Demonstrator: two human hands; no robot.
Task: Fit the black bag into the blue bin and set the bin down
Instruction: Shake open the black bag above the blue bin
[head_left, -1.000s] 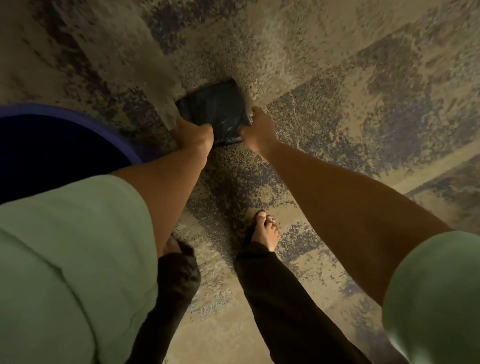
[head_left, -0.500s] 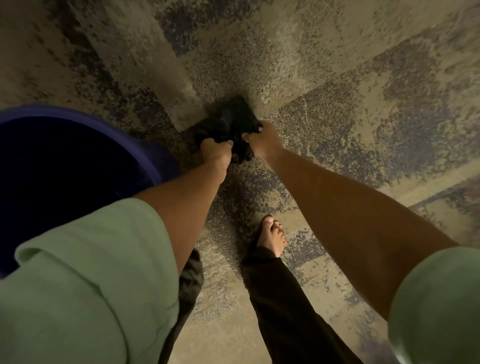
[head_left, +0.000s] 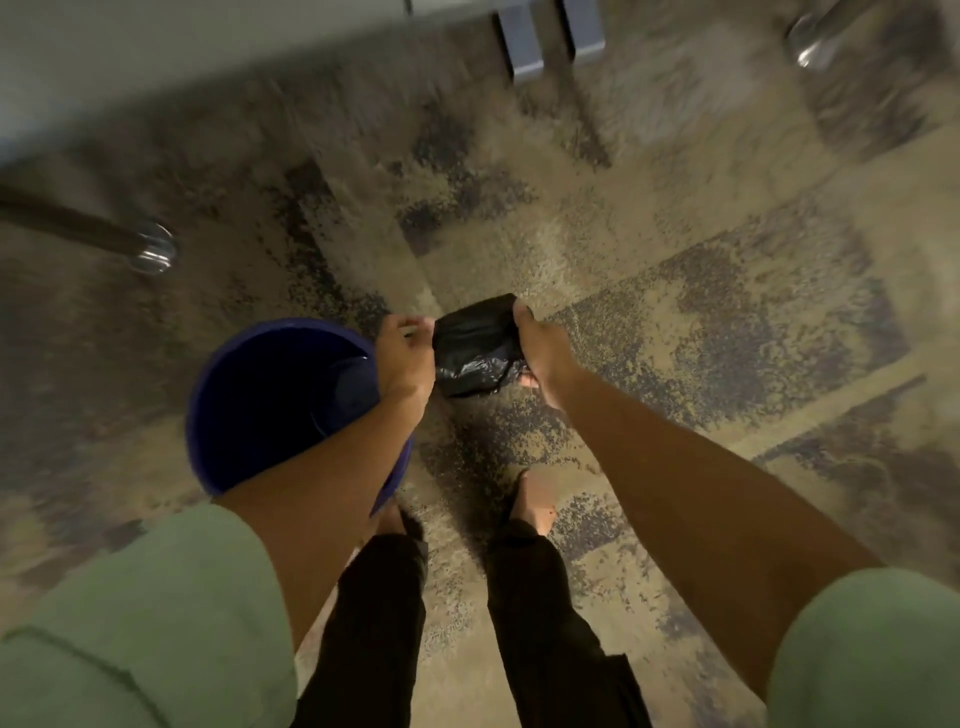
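A folded black bag (head_left: 475, 348) hangs in the air between my hands, above the carpet. My right hand (head_left: 545, 353) grips its right side, fingers wrapped over the top edge. My left hand (head_left: 405, 356) pinches its left edge. The round blue bin (head_left: 249, 374) stands upright on the carpet just left of the bag, its dark inside showing. My left forearm crosses over the bin's near right rim and hides it.
Mottled beige and grey carpet (head_left: 675, 312) covers the floor. My two bare feet (head_left: 530, 499) stand below the bag. A metal furniture leg (head_left: 150, 252) stands at the left, another (head_left: 810, 36) at the top right, and grey supports (head_left: 519, 41) at the top.
The bag was lying on the floor; both hands gathered it and lifted it off the carpet. The view has risen and pulled back, so the whole bin shows beside my left hand.
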